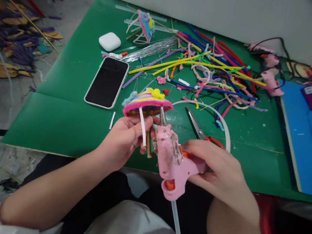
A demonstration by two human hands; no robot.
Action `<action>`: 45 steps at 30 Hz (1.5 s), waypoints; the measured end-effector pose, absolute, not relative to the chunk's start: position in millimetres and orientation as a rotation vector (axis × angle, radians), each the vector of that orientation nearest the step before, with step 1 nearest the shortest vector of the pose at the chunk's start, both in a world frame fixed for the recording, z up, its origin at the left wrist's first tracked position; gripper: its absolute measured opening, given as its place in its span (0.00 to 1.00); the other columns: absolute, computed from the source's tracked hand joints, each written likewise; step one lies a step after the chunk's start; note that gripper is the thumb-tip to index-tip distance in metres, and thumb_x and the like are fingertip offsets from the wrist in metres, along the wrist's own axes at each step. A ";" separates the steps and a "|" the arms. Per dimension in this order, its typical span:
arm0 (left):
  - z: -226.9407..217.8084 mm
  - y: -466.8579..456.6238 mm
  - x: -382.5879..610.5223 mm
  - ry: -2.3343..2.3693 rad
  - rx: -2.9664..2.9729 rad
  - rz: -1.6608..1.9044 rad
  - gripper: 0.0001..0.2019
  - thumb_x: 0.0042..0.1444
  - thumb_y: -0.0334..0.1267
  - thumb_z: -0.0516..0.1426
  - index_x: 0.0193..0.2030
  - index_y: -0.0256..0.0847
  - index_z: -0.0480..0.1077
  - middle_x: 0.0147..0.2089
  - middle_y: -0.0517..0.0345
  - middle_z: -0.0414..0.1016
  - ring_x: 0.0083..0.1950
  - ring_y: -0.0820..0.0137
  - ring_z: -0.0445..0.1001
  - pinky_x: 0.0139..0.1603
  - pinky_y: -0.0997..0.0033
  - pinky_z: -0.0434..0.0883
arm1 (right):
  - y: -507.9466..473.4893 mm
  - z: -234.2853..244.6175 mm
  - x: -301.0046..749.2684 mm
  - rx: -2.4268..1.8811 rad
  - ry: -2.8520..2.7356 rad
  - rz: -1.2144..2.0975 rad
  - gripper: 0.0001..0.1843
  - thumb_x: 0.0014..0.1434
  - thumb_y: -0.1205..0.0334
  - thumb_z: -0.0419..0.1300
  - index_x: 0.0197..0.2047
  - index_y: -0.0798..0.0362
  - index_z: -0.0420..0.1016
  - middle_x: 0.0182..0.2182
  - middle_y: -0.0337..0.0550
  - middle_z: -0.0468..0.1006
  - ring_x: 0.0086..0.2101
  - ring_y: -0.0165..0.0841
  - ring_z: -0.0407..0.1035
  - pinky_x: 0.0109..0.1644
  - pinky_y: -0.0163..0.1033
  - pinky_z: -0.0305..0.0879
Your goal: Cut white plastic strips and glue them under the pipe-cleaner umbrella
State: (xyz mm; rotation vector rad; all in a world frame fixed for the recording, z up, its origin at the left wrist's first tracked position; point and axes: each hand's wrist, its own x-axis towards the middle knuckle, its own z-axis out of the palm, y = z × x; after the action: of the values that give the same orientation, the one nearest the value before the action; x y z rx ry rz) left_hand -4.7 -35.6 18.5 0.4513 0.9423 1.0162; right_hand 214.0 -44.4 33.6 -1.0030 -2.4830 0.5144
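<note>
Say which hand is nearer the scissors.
Right. The right hand, gripping the glue gun, is by the scissors; the left hand, holding the umbrella-shaped piece, is farther off, to their left.

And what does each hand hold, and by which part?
Left hand: umbrella-like craft, underneath, near its stem. Right hand: pink glue gun, by its handle.

A pale wall (pixel 191 6) backs the green table (pixel 67 80) beside littered floor (pixel 73 15).

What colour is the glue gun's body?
The glue gun is pink; the head view shows it best.
</note>
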 end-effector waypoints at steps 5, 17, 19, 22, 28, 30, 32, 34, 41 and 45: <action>18.9 -35.9 -5.0 0.934 0.449 1.022 0.13 0.46 0.45 0.64 0.31 0.37 0.73 0.22 0.65 0.68 0.17 0.83 0.62 0.14 0.85 0.60 | -44.0 33.5 213.1 -0.999 -2.491 0.506 0.14 0.58 0.52 0.58 0.43 0.52 0.68 0.38 0.45 0.77 0.37 0.33 0.73 0.41 0.35 0.69; 19.1 -35.9 -4.3 0.931 0.461 1.015 0.13 0.47 0.45 0.64 0.31 0.36 0.72 0.22 0.64 0.68 0.17 0.83 0.62 0.15 0.84 0.60 | -45.4 33.5 214.7 -1.005 -2.485 0.504 0.13 0.58 0.55 0.59 0.44 0.53 0.69 0.38 0.45 0.78 0.38 0.33 0.73 0.42 0.35 0.69; 18.7 -35.9 -4.7 0.929 0.465 1.014 0.13 0.47 0.45 0.63 0.31 0.36 0.72 0.22 0.64 0.68 0.17 0.83 0.62 0.15 0.84 0.60 | -45.0 33.2 214.2 -1.005 -2.487 0.498 0.13 0.58 0.55 0.58 0.44 0.53 0.69 0.38 0.45 0.78 0.38 0.34 0.73 0.42 0.35 0.69; 17.9 -35.8 -5.3 0.929 0.474 1.012 0.13 0.48 0.46 0.63 0.32 0.37 0.72 0.23 0.64 0.68 0.17 0.82 0.62 0.15 0.84 0.60 | -44.3 33.8 213.7 -1.004 -2.487 0.503 0.13 0.59 0.54 0.58 0.44 0.52 0.68 0.38 0.45 0.78 0.39 0.33 0.73 0.43 0.35 0.69; 16.9 -35.9 -5.3 0.958 0.507 1.011 0.15 0.47 0.47 0.63 0.33 0.37 0.72 0.23 0.63 0.69 0.18 0.82 0.62 0.15 0.83 0.60 | -44.2 34.9 214.3 -1.002 -2.499 0.470 0.13 0.59 0.53 0.57 0.44 0.53 0.69 0.38 0.46 0.78 0.39 0.34 0.73 0.43 0.36 0.69; 17.6 -35.8 -4.9 0.968 0.512 1.011 0.15 0.46 0.48 0.63 0.33 0.36 0.72 0.23 0.63 0.69 0.17 0.82 0.62 0.16 0.82 0.60 | -44.4 34.7 214.4 -1.008 -2.499 0.468 0.14 0.59 0.53 0.56 0.44 0.52 0.69 0.38 0.46 0.78 0.39 0.35 0.73 0.42 0.37 0.70; 18.5 -35.6 -4.7 0.970 0.508 1.011 0.15 0.46 0.47 0.64 0.33 0.36 0.72 0.23 0.63 0.68 0.18 0.81 0.62 0.16 0.82 0.60 | -44.5 34.3 214.5 -1.012 -2.501 0.468 0.13 0.59 0.53 0.56 0.44 0.52 0.69 0.38 0.45 0.78 0.38 0.35 0.74 0.42 0.37 0.70; 19.1 -35.5 -4.7 0.969 0.501 1.010 0.15 0.46 0.47 0.64 0.33 0.37 0.72 0.23 0.63 0.68 0.18 0.81 0.62 0.16 0.82 0.60 | -44.6 34.0 214.7 -1.019 -2.503 0.468 0.13 0.59 0.53 0.57 0.44 0.51 0.69 0.37 0.45 0.78 0.38 0.35 0.74 0.41 0.38 0.70; 17.7 -36.0 -5.7 0.963 0.499 1.007 0.14 0.48 0.47 0.63 0.34 0.38 0.73 0.23 0.63 0.67 0.18 0.81 0.62 0.16 0.82 0.62 | -44.6 34.0 215.0 -1.024 -2.499 0.468 0.14 0.59 0.53 0.57 0.44 0.51 0.68 0.38 0.46 0.78 0.38 0.35 0.74 0.42 0.38 0.70; 16.5 -36.9 -6.1 0.941 0.486 1.023 0.13 0.47 0.46 0.63 0.34 0.37 0.74 0.23 0.63 0.68 0.17 0.82 0.62 0.15 0.83 0.60 | -44.7 34.1 214.6 -1.016 -2.494 0.477 0.13 0.58 0.54 0.58 0.44 0.52 0.69 0.39 0.46 0.78 0.39 0.35 0.74 0.43 0.36 0.70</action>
State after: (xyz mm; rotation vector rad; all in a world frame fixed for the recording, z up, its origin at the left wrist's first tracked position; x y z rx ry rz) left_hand -6.1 -36.9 16.5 0.4857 0.9410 1.0231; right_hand 214.6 -44.7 34.1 -1.0164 -2.4941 0.4770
